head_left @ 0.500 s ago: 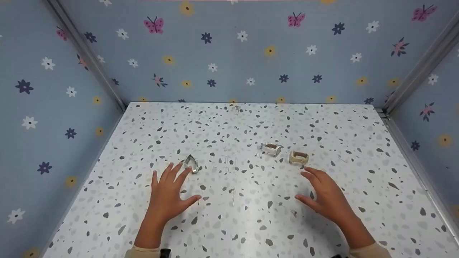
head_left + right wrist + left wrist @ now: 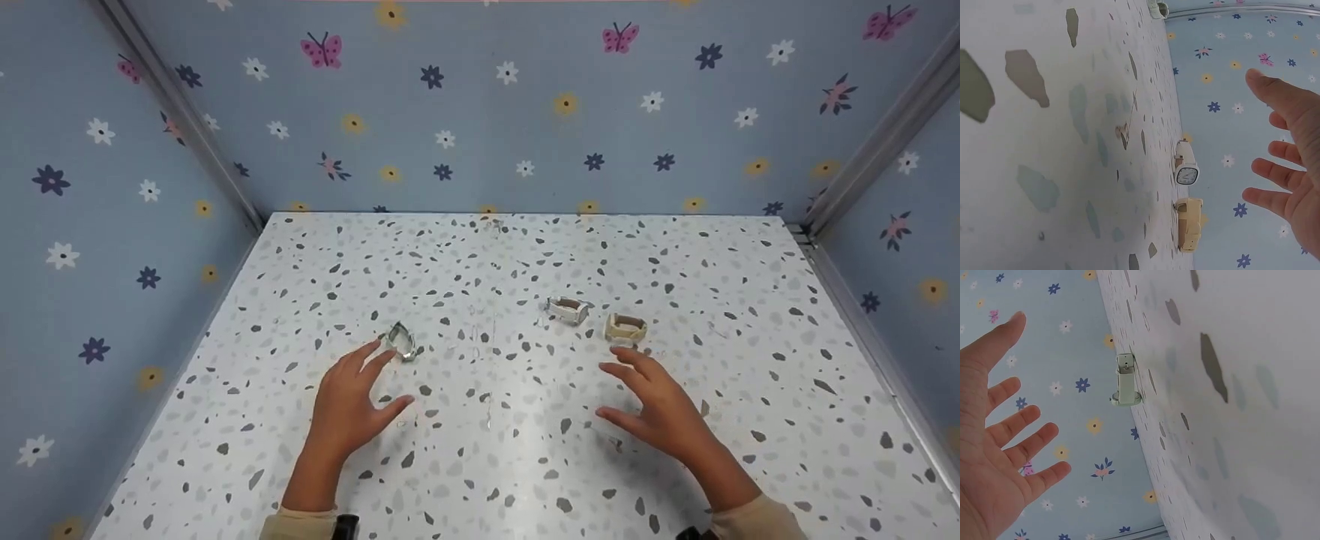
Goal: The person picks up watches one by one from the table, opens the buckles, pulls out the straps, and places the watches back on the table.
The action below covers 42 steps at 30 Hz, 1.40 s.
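Note:
A pale green wristwatch (image 2: 402, 342) (image 2: 1126, 385) lies with its strap looped on the speckled table. Just short of it is my left hand (image 2: 345, 409) (image 2: 994, 450), fingers spread and palm bare, its fingertips overlapping the strap's near edge in the head view. To the right, a white wristwatch (image 2: 568, 310) with a square dial (image 2: 1187, 175) sits beside a beige wristwatch (image 2: 625, 328) (image 2: 1189, 225). My right hand (image 2: 658, 412) (image 2: 1303, 163) hovers on the near side of the beige one, fingers loosely bent and holding nothing.
The white speckled tabletop (image 2: 480, 457) carries the three watches. Blue flowered panels (image 2: 480, 105) rise at the back and both sides, with metal corner posts (image 2: 180, 112) between them. Dark wrist straps show at both sleeves (image 2: 300, 523).
My right hand has shifted left, nearer the middle of the table. The left hand's fingers have drawn slightly together. All three watches stay where they were.

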Tool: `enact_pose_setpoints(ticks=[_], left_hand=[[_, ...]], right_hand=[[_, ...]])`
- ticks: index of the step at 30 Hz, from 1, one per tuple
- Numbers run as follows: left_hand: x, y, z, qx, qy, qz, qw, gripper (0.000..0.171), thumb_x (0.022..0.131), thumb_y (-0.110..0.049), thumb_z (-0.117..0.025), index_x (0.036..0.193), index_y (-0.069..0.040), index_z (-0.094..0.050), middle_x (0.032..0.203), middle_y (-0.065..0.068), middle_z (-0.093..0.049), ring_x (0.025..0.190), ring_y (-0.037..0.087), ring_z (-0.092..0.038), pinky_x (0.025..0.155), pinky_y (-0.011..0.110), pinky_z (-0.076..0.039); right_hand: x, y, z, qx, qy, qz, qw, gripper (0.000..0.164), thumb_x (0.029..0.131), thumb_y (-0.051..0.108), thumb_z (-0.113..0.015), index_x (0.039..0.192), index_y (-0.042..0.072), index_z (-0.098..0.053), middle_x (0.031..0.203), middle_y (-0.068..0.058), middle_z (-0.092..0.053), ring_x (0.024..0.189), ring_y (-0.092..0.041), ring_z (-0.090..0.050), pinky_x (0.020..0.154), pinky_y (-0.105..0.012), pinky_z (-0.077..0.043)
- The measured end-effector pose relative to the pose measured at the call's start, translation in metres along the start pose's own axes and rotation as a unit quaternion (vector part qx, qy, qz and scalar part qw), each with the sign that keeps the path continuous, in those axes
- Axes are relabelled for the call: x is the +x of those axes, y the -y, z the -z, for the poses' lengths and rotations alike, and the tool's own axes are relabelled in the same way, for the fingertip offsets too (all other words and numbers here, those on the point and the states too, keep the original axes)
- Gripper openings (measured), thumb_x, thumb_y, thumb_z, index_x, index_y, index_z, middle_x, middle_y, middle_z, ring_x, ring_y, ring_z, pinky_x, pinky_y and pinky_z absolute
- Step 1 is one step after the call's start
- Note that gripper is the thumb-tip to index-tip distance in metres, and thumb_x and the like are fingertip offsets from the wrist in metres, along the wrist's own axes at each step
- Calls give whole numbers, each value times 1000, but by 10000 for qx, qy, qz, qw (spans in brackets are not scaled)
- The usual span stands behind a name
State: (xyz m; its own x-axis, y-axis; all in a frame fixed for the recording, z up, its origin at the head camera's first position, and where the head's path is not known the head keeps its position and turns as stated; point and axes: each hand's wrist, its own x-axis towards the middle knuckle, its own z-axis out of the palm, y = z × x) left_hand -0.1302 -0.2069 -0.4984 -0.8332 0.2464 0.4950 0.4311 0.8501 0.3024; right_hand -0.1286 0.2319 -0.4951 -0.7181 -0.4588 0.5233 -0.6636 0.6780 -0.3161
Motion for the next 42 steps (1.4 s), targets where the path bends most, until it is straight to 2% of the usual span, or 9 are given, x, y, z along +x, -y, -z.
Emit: enact_pose_setpoints(ticks=[6, 16, 25, 32, 36, 42], left_hand=[[3, 4, 0, -43, -100, 103, 9999, 48, 76, -25, -85, 116, -4, -69, 125, 20, -60, 111, 38, -58, 85, 54, -52], [6, 9, 0, -337, -272, 344, 9985, 44, 76, -19, -85, 113, -3, -69, 119, 17, -60, 109, 36, -58, 84, 50, -53], [12, 12, 0, -398, -439, 693, 9958, 36, 74, -16, -86, 105, -4, -72, 108, 12, -64, 101, 30, -62, 81, 47, -54], [17, 17, -1, -578, -205, 1081, 9922, 33, 77, -17, -84, 106, -6, -72, 111, 12, -64, 104, 31, -61, 83, 47, -54], [21, 21, -2, -684, -155, 1175, 9906, 31, 78, -16, -84, 105, -6, -72, 111, 12, -64, 105, 31, -61, 86, 48, -53], [26, 26, -3, -964, -110, 1419, 9851, 31, 78, -13, -83, 105, -4, -72, 109, 12, -63, 98, 30, -63, 80, 45, -56]], right_hand=[[8, 5, -7, 111, 120, 48, 9999, 61, 70, 25, -90, 123, 9, -63, 133, -15, -55, 121, -30, -54, 89, -46, -53], [18, 11, -17, 246, 350, 213, 9989, 63, 72, 25, -89, 126, 8, -61, 135, -14, -53, 122, -29, -52, 89, -45, -53], [26, 14, -28, 443, 445, 310, 9975, 61, 74, 27, -87, 126, 8, -61, 135, -12, -53, 123, -29, -52, 91, -45, -52], [33, 19, -35, 657, 919, 110, 9935, 61, 78, 30, -84, 130, 9, -59, 139, -11, -51, 126, -27, -49, 96, -45, -49], [36, 22, -42, 635, 1013, 221, 9926, 59, 79, 30, -83, 129, 9, -59, 139, -12, -51, 126, -29, -49, 97, -46, -49], [40, 26, -51, 647, 1087, 349, 9914, 54, 82, 30, -81, 127, 9, -60, 137, -12, -53, 126, -30, -50, 98, -45, -48]])
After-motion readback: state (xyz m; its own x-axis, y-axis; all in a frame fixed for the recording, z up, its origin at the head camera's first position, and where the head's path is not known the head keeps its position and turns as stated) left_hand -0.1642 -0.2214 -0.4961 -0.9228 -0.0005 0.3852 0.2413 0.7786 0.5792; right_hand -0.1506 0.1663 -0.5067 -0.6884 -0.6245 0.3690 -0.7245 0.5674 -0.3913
